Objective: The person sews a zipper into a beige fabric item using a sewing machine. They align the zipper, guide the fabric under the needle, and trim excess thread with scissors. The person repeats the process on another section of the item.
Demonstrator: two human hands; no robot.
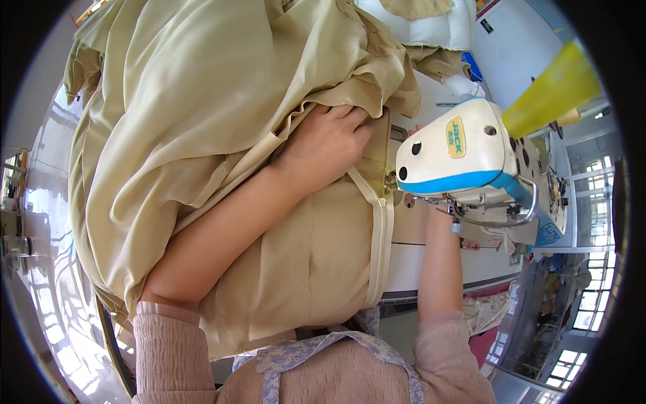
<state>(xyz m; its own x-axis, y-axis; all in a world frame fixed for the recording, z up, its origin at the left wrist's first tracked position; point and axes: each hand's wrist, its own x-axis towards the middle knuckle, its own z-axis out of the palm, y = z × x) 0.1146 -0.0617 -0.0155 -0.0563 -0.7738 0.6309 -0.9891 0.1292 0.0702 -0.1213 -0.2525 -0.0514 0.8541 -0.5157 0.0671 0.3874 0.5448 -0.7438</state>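
A large khaki satin garment (202, 60) lies bunched over the table and spills toward my lap. Reaching in under a fold of it, my left hand (330, 140) has its fingers curled into the cloth, close to the left of the needle area. A cream zipper (381, 249) runs along the garment's edge beneath the white and blue sewing machine (464, 148). My right hand (418, 128) is behind the machine head; only a bit of fingertip shows past it, and its forearm comes up on the right. What that hand holds is hidden.
A yellow cone (555, 91) sticks up by the machine's right side. White padded cloth (431, 27) is piled at the back. The white tabletop's front edge (404, 296) passes below the machine. Shiny cloth (488, 310) hangs at the lower right.
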